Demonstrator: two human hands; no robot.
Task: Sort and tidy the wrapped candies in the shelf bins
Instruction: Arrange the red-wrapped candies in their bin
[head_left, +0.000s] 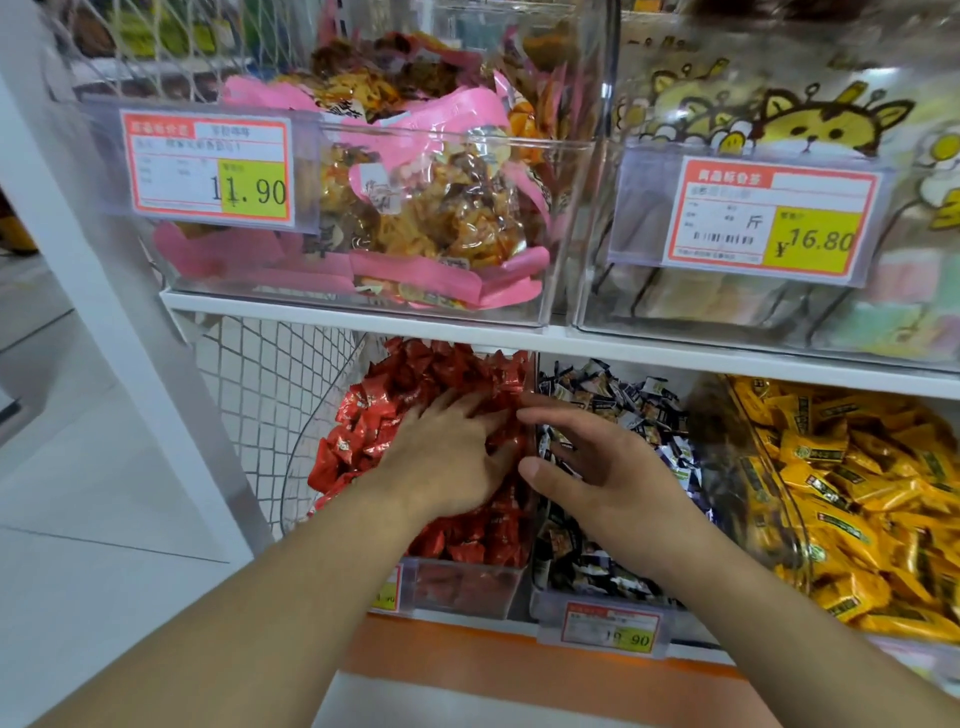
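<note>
At the far left of the lower shelf stood a clear bin heaped with red wrapped candies; the left hand lay flat on top of that heap, fingers straight and spread, pressing down and gripping nothing. Immediately to its right, a clear divider wall separated the red pile from a second bin holding dark-and-white wrapped candies; the right hand hovered over this bin close to the divider, fingers loosely extended and thumb apart — wide, with no candy visibly held, though whether the fingertips touched the pile could not be told. Further right, a third bin was filled with yellow wrapped candies, well apart from both hands. On the shelf above sat two larger clear bins, one with pink-edged snack packets and one with cartoon-printed packets, each carrying a price tag; neither was being handled. Judged from this arrangement, the step in hand was levelling the red heap and checking the boundary for strays; the next move would call for sweeping the red candies back from the divider edge — then pinching out any piece of the wrong colour and dropping it into its own bin, without pushing candies over the front lip.
</note>
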